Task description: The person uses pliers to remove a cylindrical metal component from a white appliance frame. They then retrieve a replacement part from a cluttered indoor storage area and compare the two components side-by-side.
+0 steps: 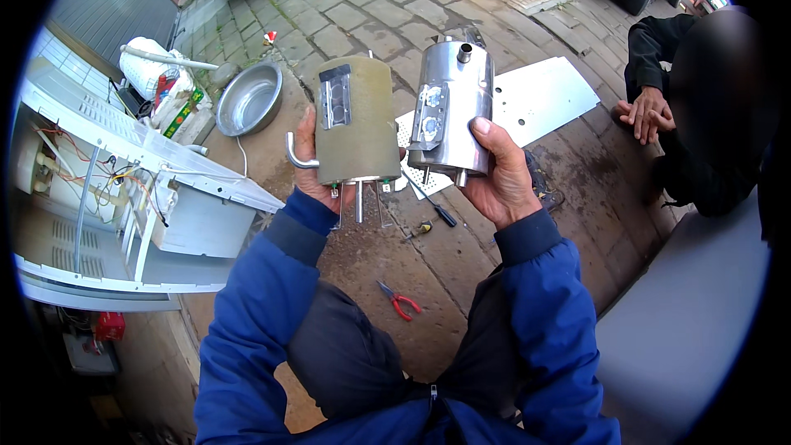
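Note:
Side by side in front of me are two metal cylinder tanks. My left hand [305, 188] is closed round the side and lower end of an olive-brown tank [364, 133]. That one has a silvery plate on its wall, a bent pipe at the left and thin tubes and rods underneath. A shiny stainless steel tank [470, 107] is gripped in my right hand [504, 177], thumb across its front. It carries a plate with two pale round marks, a short pipe stub near the top and stubs below. Both tanks are held roughly upright; most fingers are hidden behind them.
Red-handled pliers [399, 300] and a screwdriver [443, 213] lie on the paving. A white metal panel [552, 95] lies beyond. At left are an opened white appliance cabinet [189, 214] with wires and a metal basin [250, 99]. Another person's hands [647, 118] are at right.

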`<state>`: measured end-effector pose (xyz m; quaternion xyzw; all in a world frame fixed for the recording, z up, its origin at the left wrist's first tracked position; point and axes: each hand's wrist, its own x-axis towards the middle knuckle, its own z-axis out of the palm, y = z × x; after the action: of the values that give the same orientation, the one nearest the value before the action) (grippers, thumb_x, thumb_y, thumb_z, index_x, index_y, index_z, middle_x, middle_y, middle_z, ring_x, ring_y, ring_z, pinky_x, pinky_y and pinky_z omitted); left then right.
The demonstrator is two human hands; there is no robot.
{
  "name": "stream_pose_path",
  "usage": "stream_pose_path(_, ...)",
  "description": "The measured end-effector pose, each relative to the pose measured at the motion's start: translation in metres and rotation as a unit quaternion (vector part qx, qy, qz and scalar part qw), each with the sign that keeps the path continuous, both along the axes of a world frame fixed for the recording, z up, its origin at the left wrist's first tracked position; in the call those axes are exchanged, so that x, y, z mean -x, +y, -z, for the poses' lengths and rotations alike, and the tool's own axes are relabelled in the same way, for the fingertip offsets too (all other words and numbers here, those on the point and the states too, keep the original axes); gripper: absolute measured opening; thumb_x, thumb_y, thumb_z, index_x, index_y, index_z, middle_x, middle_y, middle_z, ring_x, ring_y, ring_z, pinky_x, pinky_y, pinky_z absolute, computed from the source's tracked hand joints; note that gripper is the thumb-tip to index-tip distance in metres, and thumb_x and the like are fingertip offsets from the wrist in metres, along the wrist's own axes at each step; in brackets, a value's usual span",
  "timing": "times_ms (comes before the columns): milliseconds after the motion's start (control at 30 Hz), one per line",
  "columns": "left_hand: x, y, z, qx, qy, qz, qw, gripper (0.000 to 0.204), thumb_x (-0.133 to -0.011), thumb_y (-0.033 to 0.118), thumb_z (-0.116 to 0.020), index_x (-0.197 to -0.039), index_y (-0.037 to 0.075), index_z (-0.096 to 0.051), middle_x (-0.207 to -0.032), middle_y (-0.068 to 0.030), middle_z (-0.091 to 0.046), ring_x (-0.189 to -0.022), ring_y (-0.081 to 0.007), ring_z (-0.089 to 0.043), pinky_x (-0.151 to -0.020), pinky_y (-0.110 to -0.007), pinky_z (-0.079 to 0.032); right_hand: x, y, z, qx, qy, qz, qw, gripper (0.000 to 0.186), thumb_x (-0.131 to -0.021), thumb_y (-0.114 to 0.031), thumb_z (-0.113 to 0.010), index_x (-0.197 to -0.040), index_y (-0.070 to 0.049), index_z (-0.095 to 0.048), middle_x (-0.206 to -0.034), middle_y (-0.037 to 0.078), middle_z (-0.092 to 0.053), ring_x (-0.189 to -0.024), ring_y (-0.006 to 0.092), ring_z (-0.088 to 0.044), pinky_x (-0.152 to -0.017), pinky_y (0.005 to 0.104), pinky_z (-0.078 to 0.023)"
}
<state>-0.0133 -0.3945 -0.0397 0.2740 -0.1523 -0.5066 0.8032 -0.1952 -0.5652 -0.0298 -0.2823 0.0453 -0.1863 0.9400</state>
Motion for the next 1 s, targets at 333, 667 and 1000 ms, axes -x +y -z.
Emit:
stream_pose_path(333,-0.002,0.001,0.011,-0.046,-0.018,-0.042,0.998,0.077,-0.098,0.061,-0.059,-0.15,0.004,-0.05,-0.14,-0.0205,-0.062,-0.121,-0.0336,-0.066,-0.106,-0.049,-0.054,-0.001,-0.005,0.016,0.006,0.021,0.014,1.0,0.067,-0.092,-0.027,-0.076,-0.142,0.004,-0.043,-0.126,0.016,-0.063,-0.11,0.023,-0.071,-0.093,0.0374,-0.064)
stream_pose_path(667,0.006,0.001,0.002,-0.052,0.008,-0.044,0.998,0.07,-0.1,0.06,-0.059,-0.144,0.006,-0.055,-0.133,-0.0174,-0.067,-0.117,-0.0305,-0.07,-0.102,-0.047,-0.058,-0.004,-0.005,0.028,-0.025,-0.008,0.01,1.0,0.084,-0.093,-0.036,-0.078,-0.154,0.002,-0.034,-0.141,0.023,-0.059,-0.129,0.0351,-0.063,-0.114,0.0557,-0.049)
stream_pose_path(1000,0.008,0.005,0.001,-0.063,-0.02,-0.053,0.996,0.071,-0.099,0.061,-0.06,-0.144,0.007,-0.055,-0.134,-0.0156,-0.066,-0.117,-0.0278,-0.07,-0.102,-0.046,-0.058,-0.009,0.004,0.018,-0.029,0.01,0.025,0.999,0.086,-0.095,-0.046,-0.074,-0.155,0.001,-0.033,-0.138,0.026,-0.06,-0.119,0.039,-0.069,-0.074,0.0355,-0.069)
